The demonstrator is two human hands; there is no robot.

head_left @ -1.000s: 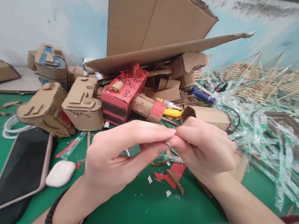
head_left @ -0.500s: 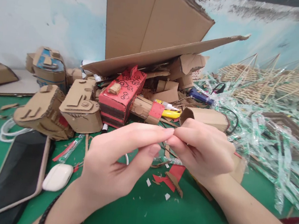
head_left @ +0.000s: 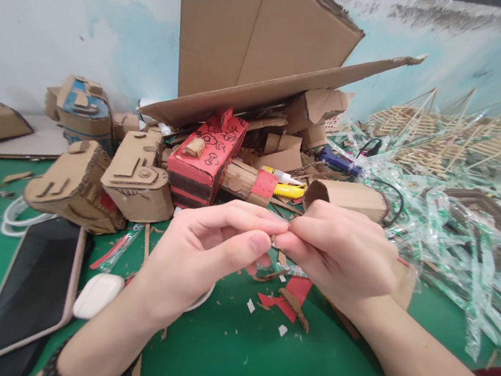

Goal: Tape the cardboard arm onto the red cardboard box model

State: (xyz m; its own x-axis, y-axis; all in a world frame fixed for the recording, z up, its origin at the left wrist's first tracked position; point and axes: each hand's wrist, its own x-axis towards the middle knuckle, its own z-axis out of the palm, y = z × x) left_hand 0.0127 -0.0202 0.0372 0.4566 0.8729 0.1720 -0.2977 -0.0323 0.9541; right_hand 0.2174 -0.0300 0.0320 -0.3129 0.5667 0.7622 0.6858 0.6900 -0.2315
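Observation:
My left hand [head_left: 206, 255] and my right hand [head_left: 338, 252] meet fingertip to fingertip above the green table [head_left: 222, 360]. Both are closed in a pinch. Whatever is between the fingertips is tiny and mostly covered; only a small brownish speck shows there. Just behind my right hand lies a hollow cardboard tube [head_left: 349, 199]. Beyond my left hand stands a red painted cardboard box [head_left: 206, 159] with black markings, joined to a cardboard cylinder [head_left: 240, 179] with a red band. Below the hands are red paper scraps [head_left: 297, 291] and a curved cardboard strip [head_left: 294, 309].
Cardboard pieces [head_left: 138, 178] stand at the left, near a phone [head_left: 33, 290] and a white earbud case [head_left: 97, 296]. A yellow cutter [head_left: 289, 191] and a blue glue gun [head_left: 339, 161] lie behind. Tangled plastic strips [head_left: 448, 235] cover the right. A large cardboard sheet [head_left: 267, 39] leans on the wall.
My left hand has turned slightly, its thumb shifting and its lower fingers coming into view under the pinch. My right hand stays almost in place.

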